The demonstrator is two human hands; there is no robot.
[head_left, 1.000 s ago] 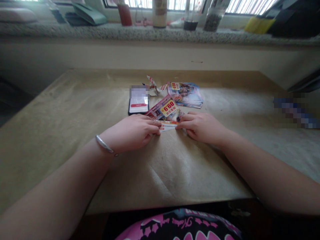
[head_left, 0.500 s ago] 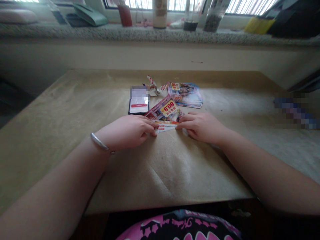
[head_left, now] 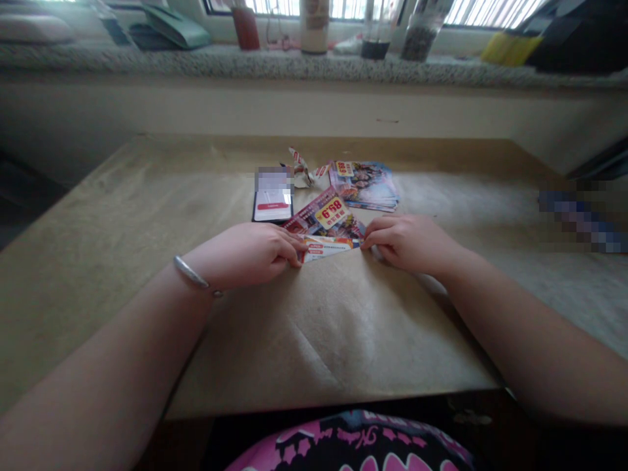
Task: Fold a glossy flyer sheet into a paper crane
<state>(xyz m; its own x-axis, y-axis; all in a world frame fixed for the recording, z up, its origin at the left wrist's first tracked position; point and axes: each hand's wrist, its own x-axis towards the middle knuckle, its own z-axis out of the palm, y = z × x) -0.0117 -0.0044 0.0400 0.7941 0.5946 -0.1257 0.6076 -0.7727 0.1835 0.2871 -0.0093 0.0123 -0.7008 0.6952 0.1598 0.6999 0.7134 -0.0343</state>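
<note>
A colourful printed flyer (head_left: 328, 214) with a yellow price patch lies on the table between my hands. Its near part is turned over, showing a white strip (head_left: 326, 248) with red labels and an orange edge. My left hand (head_left: 260, 254) has its fingers bent on the strip's left end, thumb and fingertips close together. At the right end my right hand (head_left: 405, 242) pinches the strip's corner. A phone (head_left: 273, 204) with a lit screen rests just beyond my left hand. Behind the flyer is a stack of similar flyers (head_left: 366, 186).
Crumpled white-and-red paper (head_left: 305, 175) sits behind the phone. The table (head_left: 314, 327) has a beige cover with creases. At the far right lies a blurred blue item (head_left: 583, 219). Bottles and other things stand on the stone windowsill (head_left: 275, 69).
My right hand has slid a little to the right along the turned-over strip, so more of it shows. My left hand has shifted slightly left.
</note>
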